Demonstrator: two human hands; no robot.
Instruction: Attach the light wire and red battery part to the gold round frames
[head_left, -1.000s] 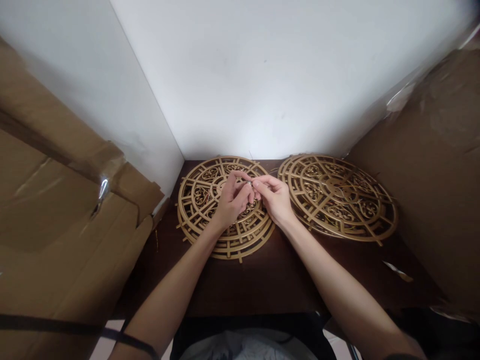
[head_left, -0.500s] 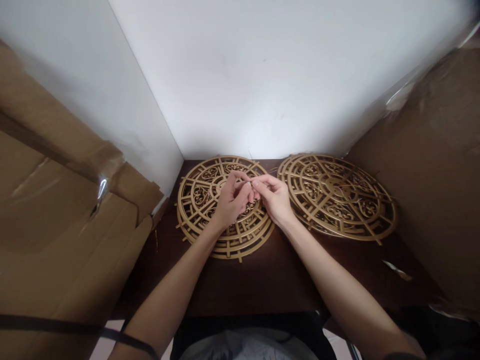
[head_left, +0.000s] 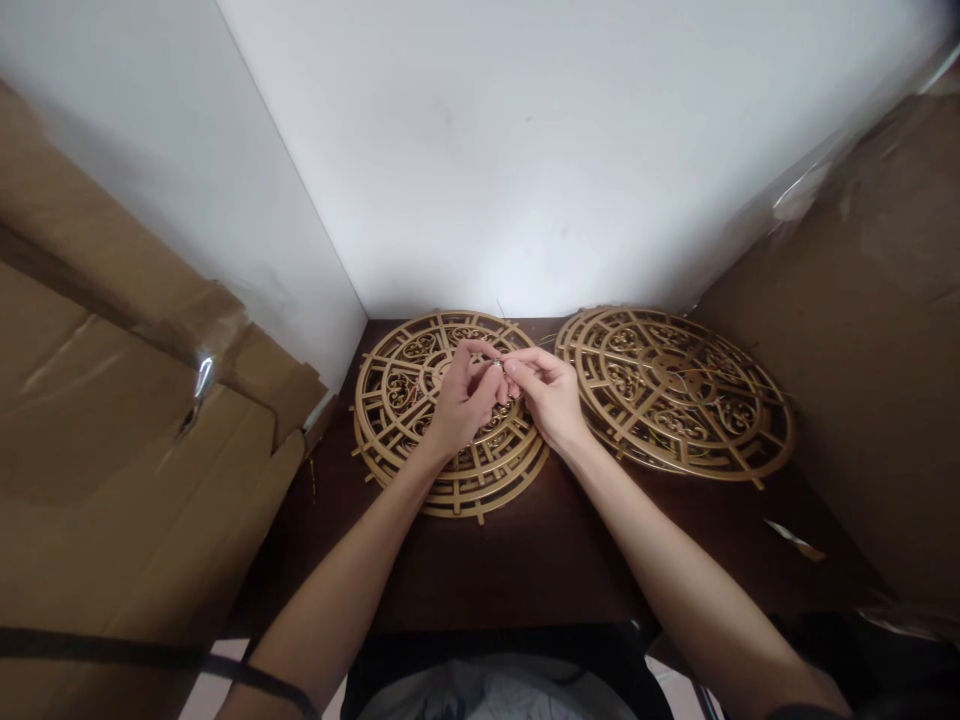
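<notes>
Both hands meet above the left gold fretwork disc [head_left: 420,420]: the left hand [head_left: 465,395] has its fingers curled in with thumb and forefinger pinched together, and the right hand [head_left: 547,395] is likewise nearly closed, its fingertips [head_left: 511,366] touching those of the left. Between the two pinches sits a tiny pale piece [head_left: 498,365], too small to identify. A second gold disc [head_left: 675,390] lies just beside the first on the dark table [head_left: 525,560], untouched.

Both hands [head_left: 506,395] barely shifted over the gold disc [head_left: 397,400].
</notes>
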